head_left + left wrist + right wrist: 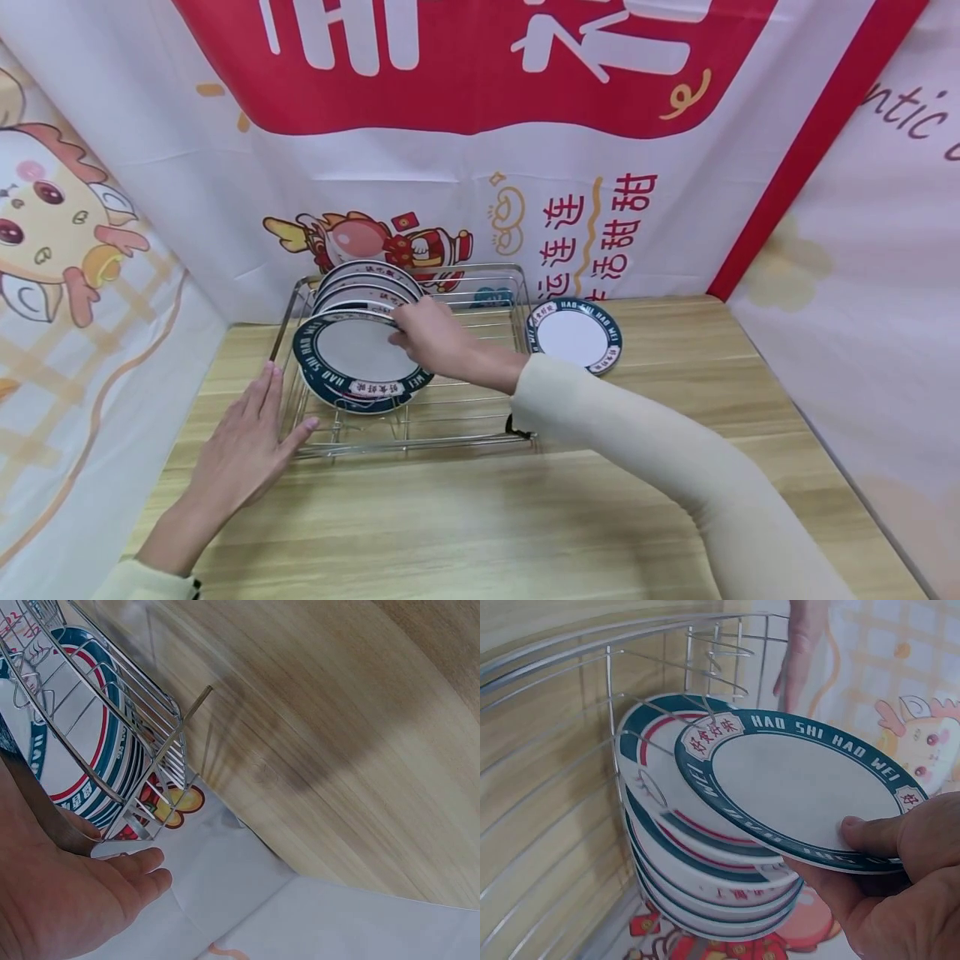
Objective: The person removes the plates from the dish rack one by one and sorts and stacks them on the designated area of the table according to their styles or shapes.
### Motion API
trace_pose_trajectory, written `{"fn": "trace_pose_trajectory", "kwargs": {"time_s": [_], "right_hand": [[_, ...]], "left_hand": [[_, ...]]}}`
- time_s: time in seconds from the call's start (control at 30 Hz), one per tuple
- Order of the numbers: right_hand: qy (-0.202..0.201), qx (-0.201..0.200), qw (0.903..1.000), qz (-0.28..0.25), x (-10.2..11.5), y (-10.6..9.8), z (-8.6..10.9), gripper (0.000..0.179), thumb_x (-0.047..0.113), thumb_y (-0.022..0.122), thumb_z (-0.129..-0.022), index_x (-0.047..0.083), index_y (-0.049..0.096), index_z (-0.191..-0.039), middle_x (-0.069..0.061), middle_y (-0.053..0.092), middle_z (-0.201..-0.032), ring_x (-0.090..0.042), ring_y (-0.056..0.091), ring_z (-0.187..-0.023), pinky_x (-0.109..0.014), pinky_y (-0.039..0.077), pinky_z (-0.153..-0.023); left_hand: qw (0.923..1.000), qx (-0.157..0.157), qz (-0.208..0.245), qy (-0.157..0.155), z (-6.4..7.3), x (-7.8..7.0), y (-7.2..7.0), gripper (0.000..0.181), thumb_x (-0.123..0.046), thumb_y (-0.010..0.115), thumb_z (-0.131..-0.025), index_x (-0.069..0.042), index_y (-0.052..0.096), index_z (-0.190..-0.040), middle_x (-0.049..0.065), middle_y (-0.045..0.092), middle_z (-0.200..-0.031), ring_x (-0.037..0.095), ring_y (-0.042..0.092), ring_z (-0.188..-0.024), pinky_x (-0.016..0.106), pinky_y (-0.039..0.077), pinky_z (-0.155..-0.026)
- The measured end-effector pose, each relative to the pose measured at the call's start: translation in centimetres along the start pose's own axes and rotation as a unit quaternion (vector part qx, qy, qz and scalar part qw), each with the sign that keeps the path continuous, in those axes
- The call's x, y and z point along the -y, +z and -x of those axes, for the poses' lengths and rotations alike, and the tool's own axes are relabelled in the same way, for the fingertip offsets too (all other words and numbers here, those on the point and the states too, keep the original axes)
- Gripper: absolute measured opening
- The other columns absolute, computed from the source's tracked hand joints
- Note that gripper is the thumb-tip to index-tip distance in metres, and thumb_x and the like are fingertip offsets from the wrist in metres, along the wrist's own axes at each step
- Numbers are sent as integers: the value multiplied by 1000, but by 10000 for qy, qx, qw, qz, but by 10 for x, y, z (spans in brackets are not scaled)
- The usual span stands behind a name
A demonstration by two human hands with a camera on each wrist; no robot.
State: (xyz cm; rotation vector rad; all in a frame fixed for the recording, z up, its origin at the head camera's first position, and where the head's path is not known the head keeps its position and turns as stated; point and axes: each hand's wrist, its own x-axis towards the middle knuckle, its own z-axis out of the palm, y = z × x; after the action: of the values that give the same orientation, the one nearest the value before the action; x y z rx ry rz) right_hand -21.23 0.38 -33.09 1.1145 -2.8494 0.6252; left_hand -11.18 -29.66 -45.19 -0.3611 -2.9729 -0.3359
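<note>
The right hand [435, 333] pinches a plate [802, 780] by its rim, beside other plates [727, 911] in a wire rack [183, 723]. The left hand [243, 437], fingers straight, touches the rack's side.

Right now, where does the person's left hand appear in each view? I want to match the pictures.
Head: left hand at lower left, beside the left end of the rack.
Left wrist: left hand at lower left, cut off by the picture's edge.
Right wrist: left hand at the top, right of centre, partly shown.
Shared landmark: the rack.
</note>
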Motion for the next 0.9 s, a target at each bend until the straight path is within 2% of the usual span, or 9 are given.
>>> {"fn": "trace_pose_trajectory", "kwargs": {"time_s": [0.17,0.27,0.43,0.53,0.67,0.77,0.9], "right_hand": [[23,-204,9996,-185,-7,-17,9,14,14,68,-105,4,77,-107,-7,75,-83,-12,60,-65,-20,42,-57],[13,-305,9991,-285,-11,-30,15,13,12,69,-104,2,76,-105,-8,72,-80,-12,56,-62,-19,40,-55],[188,-484,9977,-432,-18,-53,26,19,13,69,-104,0,75,-116,-7,71,-81,-12,57,-59,-19,47,-54],[364,-601,9963,-494,-25,-65,32,19,13,70,-103,-1,75,-115,-6,69,-78,-13,57,-57,-21,49,-52],[547,-723,9944,-552,-36,-79,40,16,13,70,-103,-3,74,-106,-6,64,-70,-13,52,-53,-23,46,-48],[625,-848,9933,-476,-44,-88,44,15,12,70,-103,-3,73,-101,-7,64,-71,-14,51,-54,-24,44,-49],[787,-1034,9909,-342,-56,-100,51,18,14,71,-103,-3,74,-107,-10,68,-76,-17,53,-58,-27,43,-51]], "left_hand": [[10000,16,-48,-17,0,0,0,92,-51,50,-109,4,4,-167,25,-1,-175,50,11,-160,56,3,-132],[10000,12,-81,-9,0,-1,0,92,-52,49,-110,4,4,-167,26,0,-175,50,12,-160,55,3,-133],[9999,7,-99,13,-1,-1,0,92,-53,48,-110,3,2,-168,26,1,-175,51,13,-159,56,3,-132],[9999,-1,-126,38,-1,0,0,92,-53,48,-110,3,2,-168,27,2,-175,51,13,-159,58,6,-132],[9999,-27,-146,62,-1,2,0,92,-55,46,-110,2,3,-168,27,4,-175,51,14,-159,61,8,-131],[9999,-37,-138,64,0,2,0,92,-55,46,-110,1,4,-168,27,4,-175,51,15,-159,62,9,-131],[9999,-45,-128,68,0,1,-1,91,-55,47,-110,1,5,-168,28,6,-175,51,16,-159,63,11,-130]]}}
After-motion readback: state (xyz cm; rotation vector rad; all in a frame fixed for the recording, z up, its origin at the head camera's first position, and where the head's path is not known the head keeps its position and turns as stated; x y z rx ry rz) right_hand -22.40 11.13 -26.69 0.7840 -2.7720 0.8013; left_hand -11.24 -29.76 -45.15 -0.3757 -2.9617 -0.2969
